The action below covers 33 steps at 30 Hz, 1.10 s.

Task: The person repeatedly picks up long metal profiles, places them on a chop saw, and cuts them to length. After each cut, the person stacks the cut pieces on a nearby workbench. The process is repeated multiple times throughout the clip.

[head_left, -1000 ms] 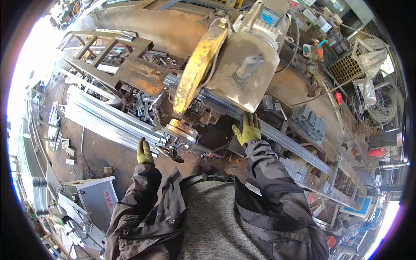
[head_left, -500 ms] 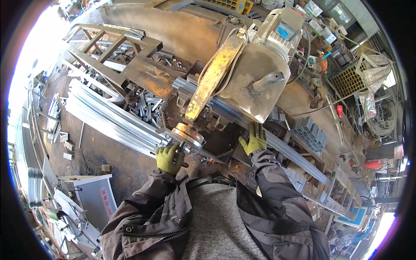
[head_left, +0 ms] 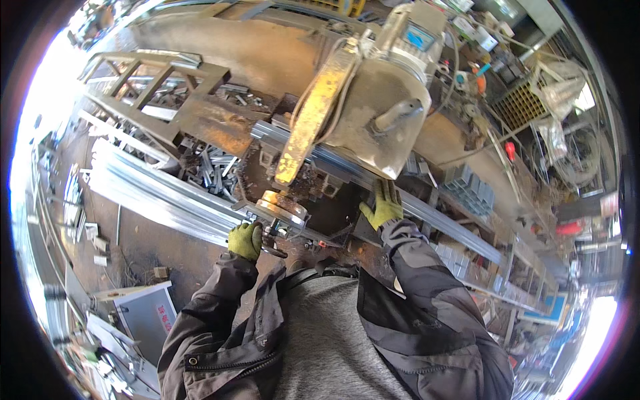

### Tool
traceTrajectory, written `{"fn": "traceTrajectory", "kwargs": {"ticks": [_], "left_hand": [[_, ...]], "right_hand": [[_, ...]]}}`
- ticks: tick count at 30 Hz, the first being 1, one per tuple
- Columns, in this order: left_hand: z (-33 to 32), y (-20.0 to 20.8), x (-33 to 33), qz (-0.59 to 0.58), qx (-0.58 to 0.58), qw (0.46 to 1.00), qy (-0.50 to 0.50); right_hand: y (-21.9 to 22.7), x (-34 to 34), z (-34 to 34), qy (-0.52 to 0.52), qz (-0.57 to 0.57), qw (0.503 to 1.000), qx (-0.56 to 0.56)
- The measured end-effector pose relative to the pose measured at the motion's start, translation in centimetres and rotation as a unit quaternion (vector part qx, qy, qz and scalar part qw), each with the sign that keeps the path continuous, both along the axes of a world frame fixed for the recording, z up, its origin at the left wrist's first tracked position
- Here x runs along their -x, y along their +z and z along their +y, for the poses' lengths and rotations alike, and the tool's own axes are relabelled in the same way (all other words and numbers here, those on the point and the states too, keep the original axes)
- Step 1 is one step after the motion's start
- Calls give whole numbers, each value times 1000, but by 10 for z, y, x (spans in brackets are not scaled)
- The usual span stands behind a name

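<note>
A green glove covers my left hand point(head_left: 245, 241), which is closed at the dark hand crank point(head_left: 275, 252) of the clamp; the exact grip is partly hidden by the fingers. Beside it sits a rusty round clamp part point(head_left: 282, 208). My right hand point(head_left: 385, 205), gloved too, lies with fingers stretched over the silvery metal profiles point(head_left: 453, 235), holding nothing. Those lengths run diagonally under the cut-off saw, whose yellow arm point(head_left: 315, 120) and dusty grey housing point(head_left: 380, 113) stand above them. The saw's lever handle point(head_left: 398, 115) is untouched.
Long shiny profiles point(head_left: 153, 190) lie in a bundle at the left. Short metal offcuts point(head_left: 212, 167) are heaped beside a steel frame point(head_left: 157, 87). Stacked square tube pieces point(head_left: 469, 190) sit at the right. A grey panelled box point(head_left: 143, 313) stands at lower left.
The whole view has shifted a little, moving the scene left and up. My left hand has turned at the crank and looks more tightly closed; my right hand stays on the profiles.
</note>
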<state>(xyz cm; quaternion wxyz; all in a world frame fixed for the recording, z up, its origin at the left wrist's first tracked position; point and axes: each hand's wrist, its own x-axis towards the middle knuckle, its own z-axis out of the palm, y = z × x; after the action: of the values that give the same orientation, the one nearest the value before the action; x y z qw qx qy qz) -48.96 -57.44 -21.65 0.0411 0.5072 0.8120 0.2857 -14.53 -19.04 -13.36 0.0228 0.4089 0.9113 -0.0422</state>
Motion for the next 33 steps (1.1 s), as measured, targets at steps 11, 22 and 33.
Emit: {"fn": "traceTrajectory", "kwargs": {"ticks": [11, 22, 33], "left_hand": [[7, -8, 6, 27, -36, 998, -49], [8, -14, 15, -49, 1, 995, -88], [7, -2, 7, -51, -4, 997, -65]], "right_hand": [[-18, -90, -132, -31, 0, 997, 74], [-31, -104, -135, -27, 69, 995, 60], [-17, -109, -134, -13, 86, 994, 65]]}}
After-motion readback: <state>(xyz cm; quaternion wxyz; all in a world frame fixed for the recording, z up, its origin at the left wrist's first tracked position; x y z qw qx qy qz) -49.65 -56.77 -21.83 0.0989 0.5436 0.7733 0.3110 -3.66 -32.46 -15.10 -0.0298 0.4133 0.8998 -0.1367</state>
